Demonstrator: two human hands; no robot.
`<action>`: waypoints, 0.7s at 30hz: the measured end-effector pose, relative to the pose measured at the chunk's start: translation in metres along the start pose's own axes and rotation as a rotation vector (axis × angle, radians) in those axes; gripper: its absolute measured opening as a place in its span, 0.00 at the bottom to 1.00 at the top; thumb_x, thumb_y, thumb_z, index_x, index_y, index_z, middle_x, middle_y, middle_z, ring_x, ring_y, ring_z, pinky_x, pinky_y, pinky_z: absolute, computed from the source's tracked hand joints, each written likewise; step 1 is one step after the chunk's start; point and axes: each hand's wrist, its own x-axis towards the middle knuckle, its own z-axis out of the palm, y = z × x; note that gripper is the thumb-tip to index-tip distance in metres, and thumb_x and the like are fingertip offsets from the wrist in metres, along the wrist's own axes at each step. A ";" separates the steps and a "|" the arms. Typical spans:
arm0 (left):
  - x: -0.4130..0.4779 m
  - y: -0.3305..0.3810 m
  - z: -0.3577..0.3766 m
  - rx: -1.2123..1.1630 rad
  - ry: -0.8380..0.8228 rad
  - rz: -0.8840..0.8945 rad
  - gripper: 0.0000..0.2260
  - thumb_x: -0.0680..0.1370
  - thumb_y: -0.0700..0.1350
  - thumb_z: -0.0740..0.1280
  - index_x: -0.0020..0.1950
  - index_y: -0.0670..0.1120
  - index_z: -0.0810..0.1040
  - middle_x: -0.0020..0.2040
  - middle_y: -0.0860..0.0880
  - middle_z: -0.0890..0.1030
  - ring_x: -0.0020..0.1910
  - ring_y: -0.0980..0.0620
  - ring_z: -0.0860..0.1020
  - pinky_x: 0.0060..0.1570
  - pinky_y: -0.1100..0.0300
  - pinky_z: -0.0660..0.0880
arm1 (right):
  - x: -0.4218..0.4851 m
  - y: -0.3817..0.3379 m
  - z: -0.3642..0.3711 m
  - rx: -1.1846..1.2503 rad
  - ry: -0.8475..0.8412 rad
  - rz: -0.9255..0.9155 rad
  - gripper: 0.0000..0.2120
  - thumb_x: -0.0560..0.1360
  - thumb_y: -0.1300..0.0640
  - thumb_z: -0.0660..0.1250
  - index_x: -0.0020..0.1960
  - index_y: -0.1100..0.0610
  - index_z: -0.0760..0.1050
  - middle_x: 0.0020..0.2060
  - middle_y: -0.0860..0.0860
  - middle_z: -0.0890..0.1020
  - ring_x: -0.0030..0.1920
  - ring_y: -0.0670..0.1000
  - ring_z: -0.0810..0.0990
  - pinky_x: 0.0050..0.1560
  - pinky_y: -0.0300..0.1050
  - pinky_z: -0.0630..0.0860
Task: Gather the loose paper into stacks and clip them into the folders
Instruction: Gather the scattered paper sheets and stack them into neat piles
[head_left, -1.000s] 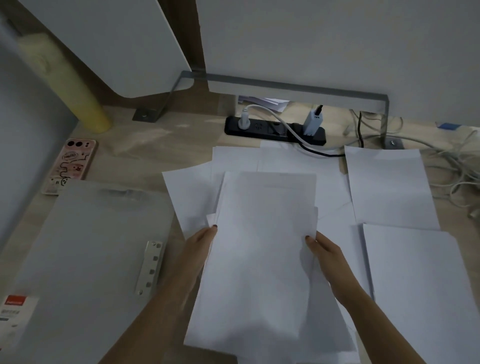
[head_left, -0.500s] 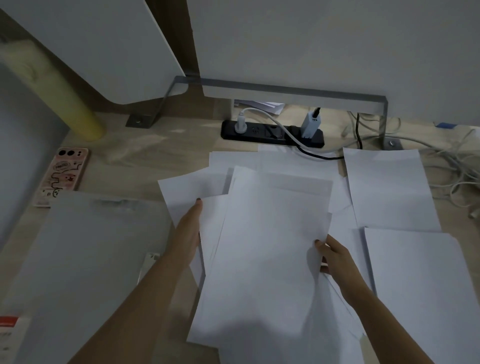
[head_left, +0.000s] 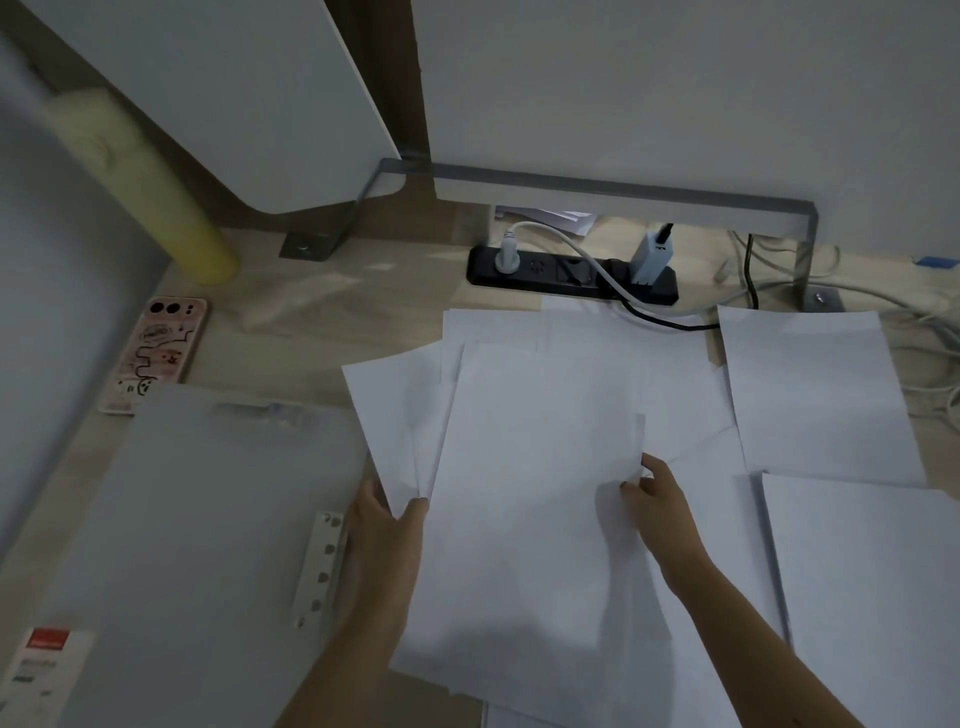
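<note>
A loose pile of white paper sheets (head_left: 530, 499) lies fanned out on the wooden desk in front of me. My left hand (head_left: 387, 525) pinches the lower corner of a sheet (head_left: 395, 410) that sticks out at the pile's left edge. At the right edge of the top sheets, my right hand (head_left: 657, 499) pinches the paper between thumb and fingers. A grey folder (head_left: 197, 525) lies flat at the left, its white clip strip (head_left: 319, 566) beside my left wrist. Two more single sheets lie at the right (head_left: 815, 395) and lower right (head_left: 872, 597).
A pink phone (head_left: 161, 353) lies at the left beyond the folder, with a yellow cylinder (head_left: 156, 197) behind it. A black power strip (head_left: 571, 273) with plugs and cables sits behind the paper. Tangled cables (head_left: 930, 332) lie at the far right. A metal bracket and white panels stand at the back.
My left hand drew back from the upper left of the pile and took hold of the corner of the left sheet. My right hand shifted slightly on the right edge of the top sheets.
</note>
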 end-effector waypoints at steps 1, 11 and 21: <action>0.002 -0.001 0.000 -0.025 0.002 -0.011 0.15 0.67 0.44 0.66 0.53 0.50 0.74 0.52 0.47 0.79 0.50 0.44 0.78 0.45 0.57 0.73 | 0.000 0.000 0.000 -0.021 -0.014 -0.003 0.20 0.77 0.64 0.55 0.68 0.53 0.66 0.55 0.55 0.77 0.51 0.54 0.75 0.47 0.44 0.71; 0.020 0.022 0.004 0.045 -0.211 -0.163 0.15 0.73 0.43 0.70 0.59 0.42 0.75 0.54 0.46 0.79 0.51 0.46 0.77 0.56 0.54 0.73 | -0.013 0.002 0.002 -0.099 -0.190 -0.092 0.18 0.78 0.66 0.54 0.62 0.49 0.71 0.35 0.47 0.75 0.35 0.46 0.72 0.39 0.36 0.68; 0.016 0.047 -0.061 0.024 -0.077 0.080 0.16 0.76 0.42 0.67 0.62 0.40 0.75 0.54 0.47 0.78 0.52 0.49 0.76 0.55 0.58 0.69 | -0.017 0.015 -0.007 -0.038 -0.083 -0.046 0.16 0.77 0.64 0.57 0.63 0.55 0.73 0.41 0.58 0.82 0.41 0.54 0.78 0.55 0.51 0.75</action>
